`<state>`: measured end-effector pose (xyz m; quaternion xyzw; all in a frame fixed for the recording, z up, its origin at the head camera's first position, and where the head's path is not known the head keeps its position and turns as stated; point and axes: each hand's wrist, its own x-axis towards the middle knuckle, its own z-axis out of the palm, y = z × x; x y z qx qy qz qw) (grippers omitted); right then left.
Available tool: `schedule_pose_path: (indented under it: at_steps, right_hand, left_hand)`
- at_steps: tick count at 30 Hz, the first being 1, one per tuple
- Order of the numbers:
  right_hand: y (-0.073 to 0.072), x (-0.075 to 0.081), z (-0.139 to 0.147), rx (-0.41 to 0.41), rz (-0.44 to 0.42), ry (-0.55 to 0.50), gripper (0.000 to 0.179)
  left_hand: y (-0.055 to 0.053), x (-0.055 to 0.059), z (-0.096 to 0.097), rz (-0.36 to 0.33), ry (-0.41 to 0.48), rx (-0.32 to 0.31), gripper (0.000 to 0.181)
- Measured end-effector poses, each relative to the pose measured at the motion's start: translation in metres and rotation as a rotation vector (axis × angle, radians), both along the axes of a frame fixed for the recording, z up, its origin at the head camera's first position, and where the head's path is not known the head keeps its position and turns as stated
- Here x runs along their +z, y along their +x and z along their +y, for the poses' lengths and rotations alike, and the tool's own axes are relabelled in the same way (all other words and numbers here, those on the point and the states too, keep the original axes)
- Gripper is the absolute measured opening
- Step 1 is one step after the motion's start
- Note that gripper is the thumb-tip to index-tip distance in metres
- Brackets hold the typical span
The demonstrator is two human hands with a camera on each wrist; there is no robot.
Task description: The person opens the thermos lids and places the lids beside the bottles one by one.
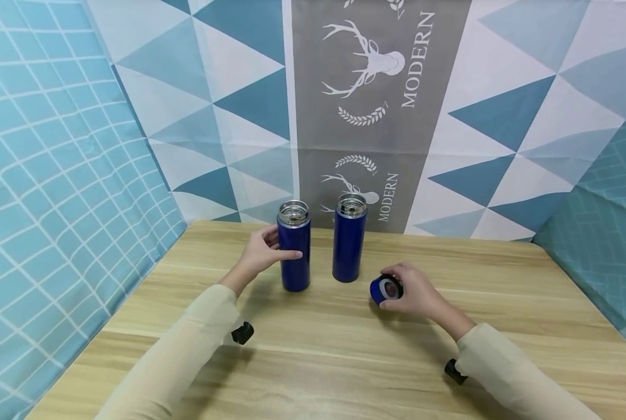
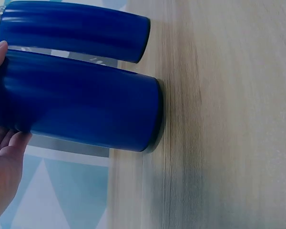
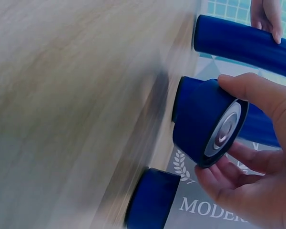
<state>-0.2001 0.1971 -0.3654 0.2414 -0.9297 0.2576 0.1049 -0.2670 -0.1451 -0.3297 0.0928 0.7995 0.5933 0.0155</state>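
Observation:
Two dark blue vacuum flasks with bare steel necks stand upright, uncapped. My left hand (image 1: 261,252) grips the left flask (image 1: 295,265), the thumb across its front and the fingers behind it. To its right the other flask (image 1: 347,251) stands untouched. My right hand (image 1: 419,293) pinches a blue lid (image 3: 198,126) by its rim between thumb and fingers, its silvery underside tilted toward the palm. In the right wrist view a second blue lid (image 3: 152,199) sits on the table beyond that hand; the head view mostly hides it.
The wood-grain table (image 1: 318,361) spreads in front of both arms. Right behind it hangs a patterned cloth (image 1: 249,87) with triangles and deer heads. Blue tiled cloth (image 1: 45,175) runs along the left side. Each wrist carries a small black camera mount (image 1: 242,333).

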Motion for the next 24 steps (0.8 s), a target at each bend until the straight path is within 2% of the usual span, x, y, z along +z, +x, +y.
schedule_pose_path:
  at_steps: [5,10,17,21,24]
  right_hand:
    - [0.001,-0.004,-0.006,-0.007,-0.055,0.044,0.060]
    - [0.003,-0.007,-0.010,0.015,-0.067,0.080,0.060]
    - [0.004,-0.006,-0.014,0.004,-0.102,0.112,0.062]
    - [0.004,-0.006,-0.017,0.002,-0.122,0.112,0.062]
    - [0.004,-0.008,-0.018,-0.001,-0.124,0.117,0.061]
  left_hand:
    - [-0.004,-0.003,-0.001,-0.010,-0.016,0.019,0.084]
    - [-0.007,-0.005,-0.004,-0.032,0.000,0.032,0.084]
    - [-0.009,-0.005,-0.006,-0.028,0.002,0.031,0.084]
    - [-0.008,-0.009,-0.006,-0.014,-0.021,0.010,0.086]
    - [-0.005,-0.016,-0.008,0.006,-0.052,-0.014,0.088]
